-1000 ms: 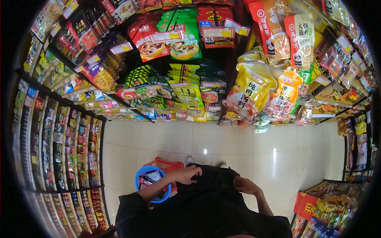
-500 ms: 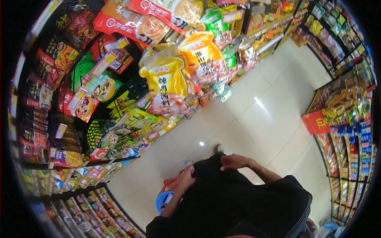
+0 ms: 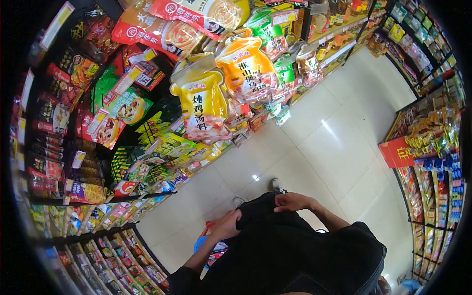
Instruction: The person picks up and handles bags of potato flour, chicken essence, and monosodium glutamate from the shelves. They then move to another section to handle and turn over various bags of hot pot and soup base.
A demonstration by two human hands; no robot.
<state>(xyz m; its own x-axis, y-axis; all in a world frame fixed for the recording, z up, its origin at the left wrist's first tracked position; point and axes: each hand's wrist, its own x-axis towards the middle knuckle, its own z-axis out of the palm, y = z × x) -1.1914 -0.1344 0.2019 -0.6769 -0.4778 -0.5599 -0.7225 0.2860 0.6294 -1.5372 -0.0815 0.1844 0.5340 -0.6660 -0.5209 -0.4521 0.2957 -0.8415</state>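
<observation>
Floor: the pale floor [image 3: 324, 142] now slants from near left to far right; the view has swung since the first frame, leaving less of the basket in sight.
Clothes: dark, at the near middle; both hands lie by them [image 3: 305, 246].
Packs: yellow [image 3: 199, 105] and orange [image 3: 248, 71], hanging at far left, almost unmoved since the last frame.
Basket: blue [image 3: 200, 244], near left, partly behind the left forearm.
Left hand: [image 3: 225, 226] bent against the clothes, nearest the basket; grip hidden, cannot tell.
Right hand: [image 3: 292, 202] fingers loosely curled by the clothes; cannot tell whether they pinch cloth.
</observation>
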